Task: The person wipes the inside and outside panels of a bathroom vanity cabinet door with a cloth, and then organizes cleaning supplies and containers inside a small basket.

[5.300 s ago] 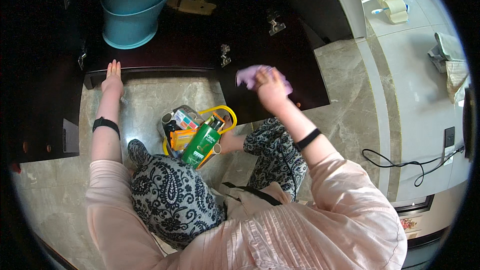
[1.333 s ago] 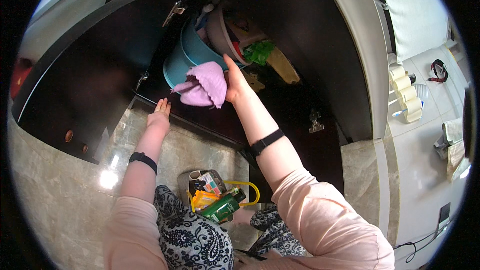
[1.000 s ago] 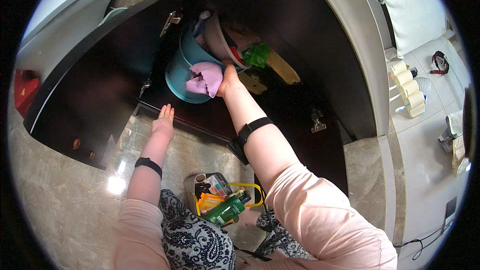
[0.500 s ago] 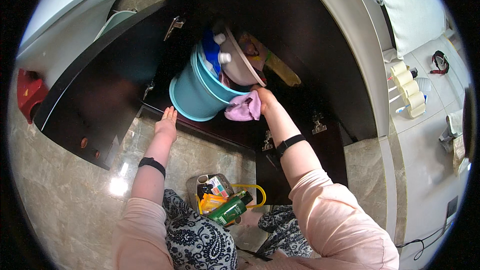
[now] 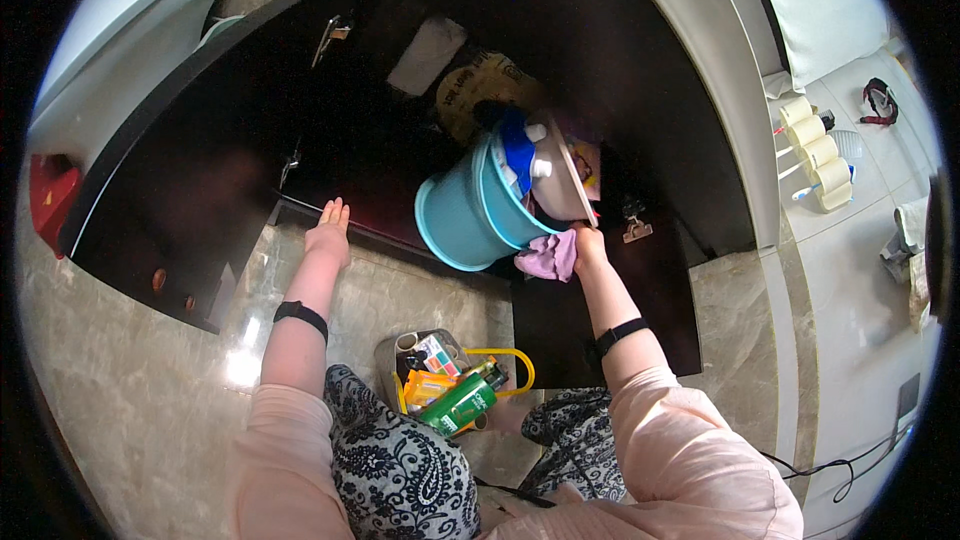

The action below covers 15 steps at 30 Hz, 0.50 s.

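A light-blue bucket (image 5: 455, 220) leans at the front of the dark cabinet, its mouth toward the right. In the mouth are a blue-and-white bottle (image 5: 517, 152), other white-capped containers and a pale pink basin (image 5: 560, 180). My right hand (image 5: 592, 246) is closed at the bucket's rim, beside the basin's edge. A purple cloth (image 5: 549, 256) hangs against its fingers, which are partly hidden. My left hand (image 5: 328, 233) holds nothing; its fingers are stretched out near the cabinet's front edge, left of the bucket and apart from it.
Deeper in the cabinet lie a yellowish bag (image 5: 480, 95) and a white package (image 5: 428, 55). An open door (image 5: 180, 210) stands at left. By my knees, a caddy with a yellow handle (image 5: 515, 352) holds a green bottle (image 5: 460, 403). A red object (image 5: 50, 200) sits far left.
The bucket, with the basin and cloth, has shifted right along with my right hand, uncovering the bag and package behind. My left hand has barely moved.
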### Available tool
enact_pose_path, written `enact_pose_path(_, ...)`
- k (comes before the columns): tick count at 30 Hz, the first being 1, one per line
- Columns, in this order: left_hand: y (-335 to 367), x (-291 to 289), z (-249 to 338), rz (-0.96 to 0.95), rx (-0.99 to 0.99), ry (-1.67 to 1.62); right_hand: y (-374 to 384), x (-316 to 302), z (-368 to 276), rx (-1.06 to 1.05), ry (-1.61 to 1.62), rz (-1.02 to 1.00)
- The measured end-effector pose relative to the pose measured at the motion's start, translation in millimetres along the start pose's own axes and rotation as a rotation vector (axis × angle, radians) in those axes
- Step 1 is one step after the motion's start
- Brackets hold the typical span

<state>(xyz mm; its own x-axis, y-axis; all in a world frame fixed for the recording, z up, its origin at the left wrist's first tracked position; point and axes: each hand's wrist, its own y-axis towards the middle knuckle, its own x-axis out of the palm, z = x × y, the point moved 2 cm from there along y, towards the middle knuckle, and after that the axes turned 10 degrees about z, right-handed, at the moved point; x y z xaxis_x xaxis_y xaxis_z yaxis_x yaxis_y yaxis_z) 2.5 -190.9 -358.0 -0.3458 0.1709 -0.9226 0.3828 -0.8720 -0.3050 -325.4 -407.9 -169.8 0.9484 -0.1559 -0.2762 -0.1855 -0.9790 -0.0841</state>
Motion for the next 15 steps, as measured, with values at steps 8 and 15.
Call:
enact_pose_path(8,7,10,2,0.004,-0.020,0.089,-86,28,53,0.517,0.297,-0.392)
enact_pose_path(15,-6,-15,14,-0.035,-0.024,0.011,-42,96,41,0.573,0.428,-0.587)
